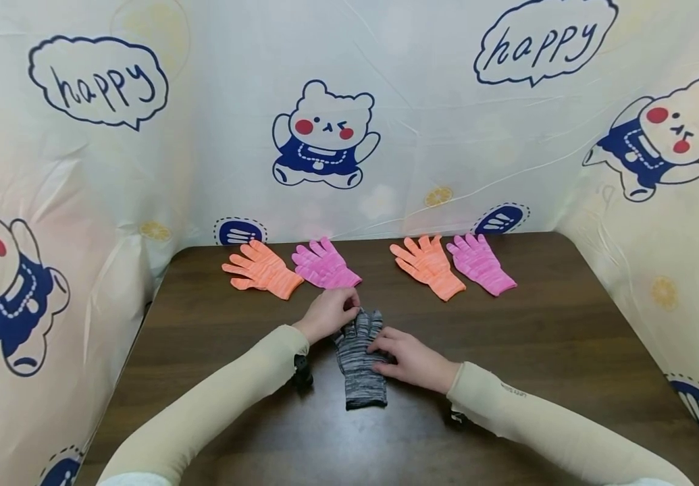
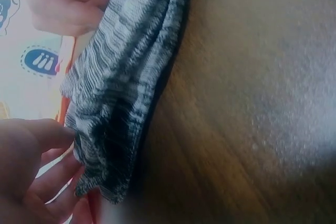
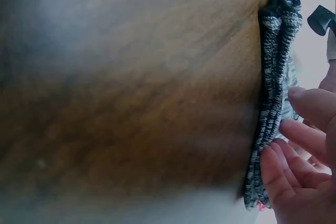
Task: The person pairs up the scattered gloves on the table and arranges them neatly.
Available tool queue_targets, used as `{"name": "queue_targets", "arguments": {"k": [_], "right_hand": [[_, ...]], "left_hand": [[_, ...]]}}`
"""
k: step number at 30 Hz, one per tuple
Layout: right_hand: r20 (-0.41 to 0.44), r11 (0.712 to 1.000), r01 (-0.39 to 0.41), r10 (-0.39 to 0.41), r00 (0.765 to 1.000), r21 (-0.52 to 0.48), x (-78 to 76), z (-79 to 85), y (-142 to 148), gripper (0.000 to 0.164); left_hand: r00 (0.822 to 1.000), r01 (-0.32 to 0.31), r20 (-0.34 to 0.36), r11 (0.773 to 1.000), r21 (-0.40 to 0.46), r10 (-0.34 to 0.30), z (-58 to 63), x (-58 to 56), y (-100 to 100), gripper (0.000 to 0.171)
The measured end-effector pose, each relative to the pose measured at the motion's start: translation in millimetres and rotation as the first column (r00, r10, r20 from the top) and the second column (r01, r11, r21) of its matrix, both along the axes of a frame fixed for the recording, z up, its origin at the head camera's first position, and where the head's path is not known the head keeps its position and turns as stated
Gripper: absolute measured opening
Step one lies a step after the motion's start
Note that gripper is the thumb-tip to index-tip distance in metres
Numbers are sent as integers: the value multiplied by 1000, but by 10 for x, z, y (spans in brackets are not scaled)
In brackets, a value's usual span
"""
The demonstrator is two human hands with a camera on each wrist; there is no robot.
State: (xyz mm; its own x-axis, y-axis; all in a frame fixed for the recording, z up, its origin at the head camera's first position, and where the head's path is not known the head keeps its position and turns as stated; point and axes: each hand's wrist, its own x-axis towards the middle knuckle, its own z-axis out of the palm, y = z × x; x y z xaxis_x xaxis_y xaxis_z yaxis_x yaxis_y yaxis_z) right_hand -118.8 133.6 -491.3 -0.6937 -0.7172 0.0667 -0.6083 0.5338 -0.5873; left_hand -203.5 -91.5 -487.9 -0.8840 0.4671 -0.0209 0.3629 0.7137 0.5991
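Observation:
A grey-and-black knitted glove (image 1: 361, 368) lies on the table with its cuff toward me and its fingers pointing away. My left hand (image 1: 329, 314) pinches the tip of one glove finger between thumb and fingers; the left wrist view shows the thumb and fingers (image 2: 55, 135) at that bunched end. Along the glove's right side, my right hand (image 1: 419, 359) touches the knit with loosely bent fingers. Up close in the right wrist view, the glove's edge (image 3: 275, 87) shows two thick layers, one on the other.
Behind my hands, along the table's far edge, lie an orange glove (image 1: 264, 271) and a pink glove (image 1: 327, 264) on the left, then another orange glove (image 1: 429, 268) and pink glove (image 1: 483, 265) on the right. A printed curtain (image 1: 416, 135) hangs around the brown table (image 1: 525, 351).

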Motion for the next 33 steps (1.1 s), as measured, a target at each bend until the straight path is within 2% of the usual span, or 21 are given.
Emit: {"name": "queue_targets", "arguments": {"k": [6,12,23,27,31,33], "right_hand": [[-4,998,-23,23,1000,50,-24,16,-9,26],[3,997,-27,27,1000,71,-31,12,-7,28],[13,998,-31,30,999,63,-22,3,-1,28],[18,999,-23,22,1000,49,-21,-5,4,28],[35,999,-21,19,999,40,-19,-9,6,28],[39,999,-23,22,999,39,-23,-8,10,27]], "left_hand": [[999,-37,26,999,6,36,20,-26,-13,5],[1000,2,22,1000,11,-2,21,-27,8,14],[994,11,-106,992,-129,-25,-17,2,42,12],[989,4,-148,994,-113,-21,-58,-16,19,7],[991,-21,-136,999,-45,15,-52,5,-14,7],[992,-13,-130,999,-30,9,-16,37,-20,9]]}}
